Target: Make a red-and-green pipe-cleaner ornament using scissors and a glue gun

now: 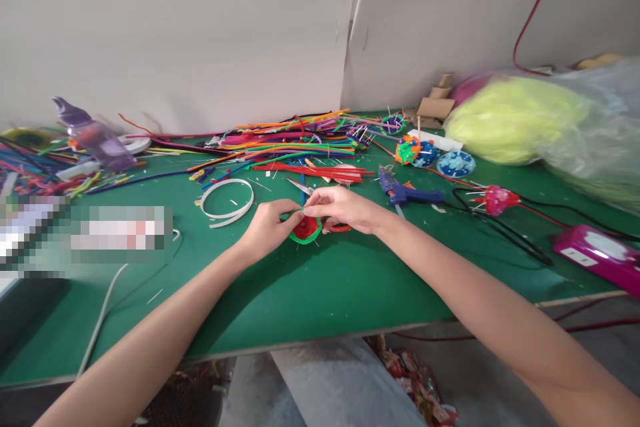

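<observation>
Both my hands meet over a small red disc with a green pipe-cleaner rim (306, 230) lying on the green table (310, 293). My left hand (267, 227) is closed, pinching the rim's left side. My right hand (343, 207) is closed too, its fingertips pinching the green pipe cleaner at the top of the disc. Scissors with orange handles (305, 188) lie just behind the hands, partly hidden by my right hand.
A heap of coloured pipe cleaners (295, 143) lies behind. A white hoop (227, 203) sits left, a blue glue gun (403, 192) right, with finished discs (455, 163), a pink ornament (497, 200), a magenta power strip (597, 253) and plastic bags (520, 117). A purple bottle (95, 137) lies far left.
</observation>
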Demonstrator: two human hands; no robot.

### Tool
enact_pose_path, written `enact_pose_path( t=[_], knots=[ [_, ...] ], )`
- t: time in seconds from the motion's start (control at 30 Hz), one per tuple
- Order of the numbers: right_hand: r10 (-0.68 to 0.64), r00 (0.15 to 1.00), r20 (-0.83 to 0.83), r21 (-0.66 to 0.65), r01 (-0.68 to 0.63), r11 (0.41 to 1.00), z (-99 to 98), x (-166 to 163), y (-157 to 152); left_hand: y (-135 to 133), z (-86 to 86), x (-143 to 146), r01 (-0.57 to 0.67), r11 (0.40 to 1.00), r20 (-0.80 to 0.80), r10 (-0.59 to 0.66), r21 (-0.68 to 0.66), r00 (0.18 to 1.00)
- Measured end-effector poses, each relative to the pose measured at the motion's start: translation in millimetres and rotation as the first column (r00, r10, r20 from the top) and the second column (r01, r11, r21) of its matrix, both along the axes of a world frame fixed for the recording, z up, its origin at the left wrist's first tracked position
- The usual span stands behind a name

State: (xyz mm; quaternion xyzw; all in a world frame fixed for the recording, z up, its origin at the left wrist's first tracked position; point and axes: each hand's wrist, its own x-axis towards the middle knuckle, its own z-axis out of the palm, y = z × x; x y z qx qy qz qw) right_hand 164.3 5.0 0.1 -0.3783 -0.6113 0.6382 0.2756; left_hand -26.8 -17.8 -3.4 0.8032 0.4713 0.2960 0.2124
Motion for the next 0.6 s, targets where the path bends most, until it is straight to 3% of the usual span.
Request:
enact_pose_path(
  t=[0.13, 0.43, 0.6],
  knots=[
    [-0.037, 0.999, 0.021, 0.023, 0.036, 0.999, 1.7, -4, -3, 0, 0.3, 0, -0.008, 1.000, 0.022, 0.008, -0.026, 1.000],
    [-0.119, 0.990, 0.072, 0.215, 0.101, 0.971, -7.3, -12, -2, -1, 3.1, 2, -0.014, 0.985, 0.078, 0.028, -0.172, 0.997],
    [-0.131, 0.990, 0.056, 0.302, 0.108, 0.947, -12.8, -12, -1, -2, 4.3, 3, -0.026, 0.985, 0.091, 0.042, -0.170, 0.995]
  ],
)
